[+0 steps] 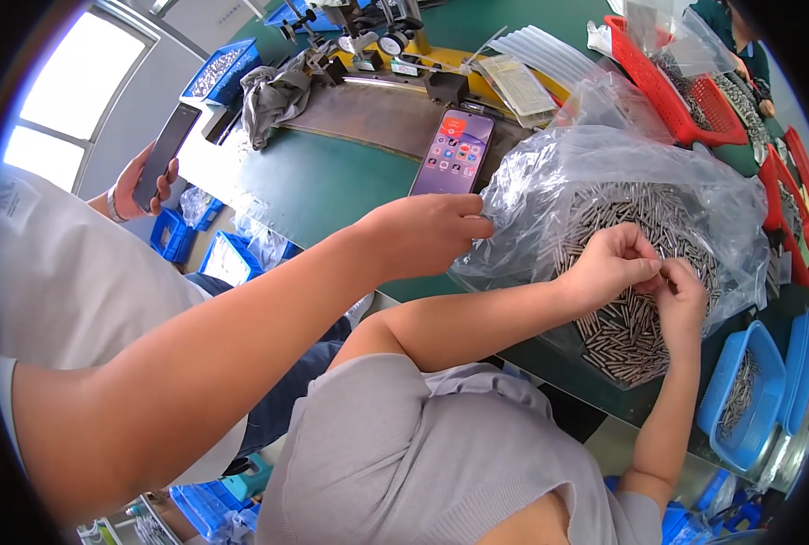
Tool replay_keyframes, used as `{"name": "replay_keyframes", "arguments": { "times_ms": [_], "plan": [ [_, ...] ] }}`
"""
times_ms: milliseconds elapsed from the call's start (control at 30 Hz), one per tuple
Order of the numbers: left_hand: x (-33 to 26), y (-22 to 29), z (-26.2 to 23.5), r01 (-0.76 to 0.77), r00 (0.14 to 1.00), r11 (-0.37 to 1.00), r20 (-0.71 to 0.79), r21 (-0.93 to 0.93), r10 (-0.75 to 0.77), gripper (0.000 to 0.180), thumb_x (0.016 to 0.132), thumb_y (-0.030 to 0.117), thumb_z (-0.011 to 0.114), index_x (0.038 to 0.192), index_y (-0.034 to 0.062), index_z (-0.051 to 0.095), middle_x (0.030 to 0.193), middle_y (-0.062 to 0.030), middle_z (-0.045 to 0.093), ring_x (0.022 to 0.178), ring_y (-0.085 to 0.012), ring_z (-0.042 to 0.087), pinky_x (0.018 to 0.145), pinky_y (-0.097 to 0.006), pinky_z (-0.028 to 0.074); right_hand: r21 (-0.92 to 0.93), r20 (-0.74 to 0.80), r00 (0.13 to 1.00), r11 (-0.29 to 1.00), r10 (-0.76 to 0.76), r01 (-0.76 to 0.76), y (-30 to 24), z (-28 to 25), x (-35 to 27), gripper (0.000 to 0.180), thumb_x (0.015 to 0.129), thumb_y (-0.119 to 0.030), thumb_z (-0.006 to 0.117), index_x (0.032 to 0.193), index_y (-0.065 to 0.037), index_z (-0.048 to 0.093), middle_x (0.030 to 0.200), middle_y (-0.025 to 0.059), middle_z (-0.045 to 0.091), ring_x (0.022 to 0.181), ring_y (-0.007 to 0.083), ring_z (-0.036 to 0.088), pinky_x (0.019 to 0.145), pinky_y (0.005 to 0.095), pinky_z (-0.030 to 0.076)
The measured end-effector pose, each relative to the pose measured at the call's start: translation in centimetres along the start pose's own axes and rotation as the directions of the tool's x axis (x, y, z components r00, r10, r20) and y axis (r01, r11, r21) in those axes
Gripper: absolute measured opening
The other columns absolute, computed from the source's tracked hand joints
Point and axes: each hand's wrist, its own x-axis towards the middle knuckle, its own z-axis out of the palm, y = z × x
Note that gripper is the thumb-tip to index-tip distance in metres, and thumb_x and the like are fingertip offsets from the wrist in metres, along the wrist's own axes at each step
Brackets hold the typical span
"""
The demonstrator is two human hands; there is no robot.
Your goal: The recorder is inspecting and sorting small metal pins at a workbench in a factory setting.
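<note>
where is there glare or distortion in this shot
Head view: the window is blown out to white; head view: the clear plastic bag catches bright glints around the metal pins; head view: fisheye distortion, with the corners lost to black.

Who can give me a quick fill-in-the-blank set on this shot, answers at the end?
1. The left hand and right hand meet over the pins, which lie in a clear plastic ____.
2. The tray at lower right is ____.
3. The co-worker's hand at far left holds a dark ____.
4. The crumpled cloth is ____.

Missing: bag; blue; phone; gray.
</note>
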Motion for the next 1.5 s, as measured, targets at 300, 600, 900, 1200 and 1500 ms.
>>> {"name": "replay_keyframes", "arguments": {
  "times_ms": [300,600,900,1200,1500],
  "plan": [
    [0.0,-0.3,-0.3,0.016,1.0,0.998,-0.002,-0.067,-0.017,0.01,0.084,0.006,0.059,0.086,0.0014,0.051,0.078,-0.0097,0.062,0.07,-0.0162,0.062,0.065,-0.028,0.051,0.667,-0.013,0.955,0.714,0.297,-0.213,-1.3,-1.2,-0.2,0.01,0.084,-0.001,0.058,0.094,0.0,0.06,0.084,-0.0007,0.059,0.075,0.0048,0.054,0.066,0.0166,0.043],
    [0.2,-0.3,-0.2,0.054,0.999,0.991,0.009,-0.123,-0.054,0.011,0.085,0.008,0.06,0.088,0.0023,0.051,0.079,-0.0097,0.062,0.071,-0.0169,0.062,0.065,-0.03,0.052,0.511,-0.201,0.978,0.858,0.064,0.048,-2.3,-0.6,-1.0,0.011,0.083,-0.002,0.061,0.094,-0.001,0.059,0.083,-0.0016,0.057,0.074,0.0041,0.053,0.067,0.0166,0.041],
    [0.4,-0.6,-0.2,0.078,0.996,0.983,0.051,-0.168,-0.071,0.011,0.085,0.009,0.06,0.087,0.0022,0.052,0.079,-0.0103,0.063,0.072,-0.0186,0.063,0.067,-0.032,0.052,0.496,-0.21,0.977,0.866,0.05,0.063,-2.3,-0.7,-1.0,0.009,0.082,-0.002,0.062,0.091,0.0,0.06,0.082,-0.0012,0.057,0.074,0.0039,0.052,0.067,0.0174,0.042],
    [0.6,-0.3,-0.3,0.127,0.99,0.959,0.09,-0.253,-0.107,0.006,0.085,0.005,0.058,0.086,0.0019,0.053,0.08,-0.0111,0.063,0.073,-0.0206,0.063,0.066,-0.032,0.052,0.427,-0.285,0.957,0.886,-0.057,0.18,-2.4,-0.9,-0.8,0.008,0.081,0.001,0.062,0.089,0.002,0.061,0.083,0.0035,0.059,0.072,0.0079,0.055,0.066,0.0192,0.043],
    [0.8,-0.6,-0.7,0.083,0.995,0.983,0.072,-0.161,-0.072,0.009,0.085,0.006,0.06,0.086,0.0009,0.053,0.081,-0.0097,0.062,0.074,-0.0193,0.063,0.068,-0.032,0.052,0.218,-0.253,0.958,0.957,-0.135,0.193,-3.9,-1.2,-0.7,0.008,0.079,-0.002,0.064,0.086,0.002,0.064,0.081,0.007,0.061,0.07,0.0114,0.056,0.063,0.0218,0.045]
  ]
}}
